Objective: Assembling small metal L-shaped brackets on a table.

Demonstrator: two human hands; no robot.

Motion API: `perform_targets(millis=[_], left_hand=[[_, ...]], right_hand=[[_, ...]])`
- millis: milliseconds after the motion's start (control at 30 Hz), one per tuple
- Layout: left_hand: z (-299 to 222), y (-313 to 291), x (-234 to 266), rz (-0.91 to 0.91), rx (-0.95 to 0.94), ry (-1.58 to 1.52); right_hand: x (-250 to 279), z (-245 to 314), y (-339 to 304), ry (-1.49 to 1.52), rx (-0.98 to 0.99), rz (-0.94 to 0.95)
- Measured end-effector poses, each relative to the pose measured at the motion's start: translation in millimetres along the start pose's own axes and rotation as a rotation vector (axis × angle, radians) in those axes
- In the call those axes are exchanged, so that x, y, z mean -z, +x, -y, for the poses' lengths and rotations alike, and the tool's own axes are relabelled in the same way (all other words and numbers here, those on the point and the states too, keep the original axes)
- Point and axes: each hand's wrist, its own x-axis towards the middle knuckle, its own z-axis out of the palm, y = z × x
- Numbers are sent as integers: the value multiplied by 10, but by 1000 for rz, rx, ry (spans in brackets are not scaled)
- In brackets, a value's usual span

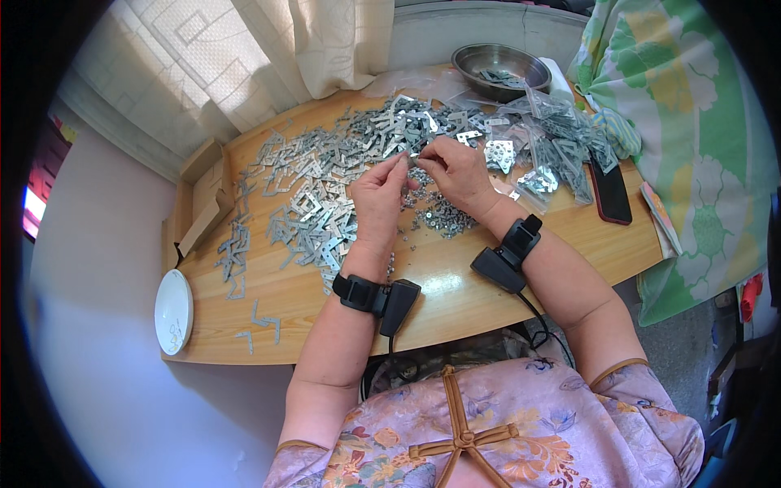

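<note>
Over the middle of the table my left hand (381,193) and my right hand (460,172) meet at the fingertips. Both are closed in a pinch. A small greyish piece (411,162) shows between them, too small to name. Beneath and beyond the hands spreads a large heap of silver L-shaped corner brackets (325,163). Close below my right hand lies a pile of small metal fasteners (443,218), perhaps screws or nuts. Beyond the right hand are clear plastic bags (561,122) of metal parts.
A metal bowl (502,70) with brackets stands at the back. An open cardboard box (203,195) and a white plate (173,312) are at the left. A phone (610,193) lies near the right edge. Several loose brackets (265,319) lie front left. Black straps with devices (399,305) circle both wrists.
</note>
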Motion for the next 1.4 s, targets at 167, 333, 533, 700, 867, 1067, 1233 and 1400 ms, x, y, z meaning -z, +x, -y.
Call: perform_targets(millis=[167, 333, 533, 700, 867, 1067, 1233, 1400], left_hand=[[20, 4, -22, 25, -86, 75], [20, -10, -53, 57, -132, 139], [33, 2, -39, 34, -95, 111], [12, 10, -52, 19, -78, 50], [112, 54, 73, 116, -18, 120], [60, 40, 56, 105, 95, 122], [62, 64, 90, 24, 107, 1], [64, 61, 100, 17, 112, -29]], right_hand=[[4, 48, 12, -13, -54, 11], [-3, 9, 4, -63, -124, 38], [-29, -114, -5, 58, -245, 86], [-29, -128, 12, 686, -478, 108], [9, -84, 29, 717, -504, 130], [6, -96, 38, 653, -477, 143], [15, -175, 9, 96, -270, 198], [105, -81, -6, -424, 25, 465]])
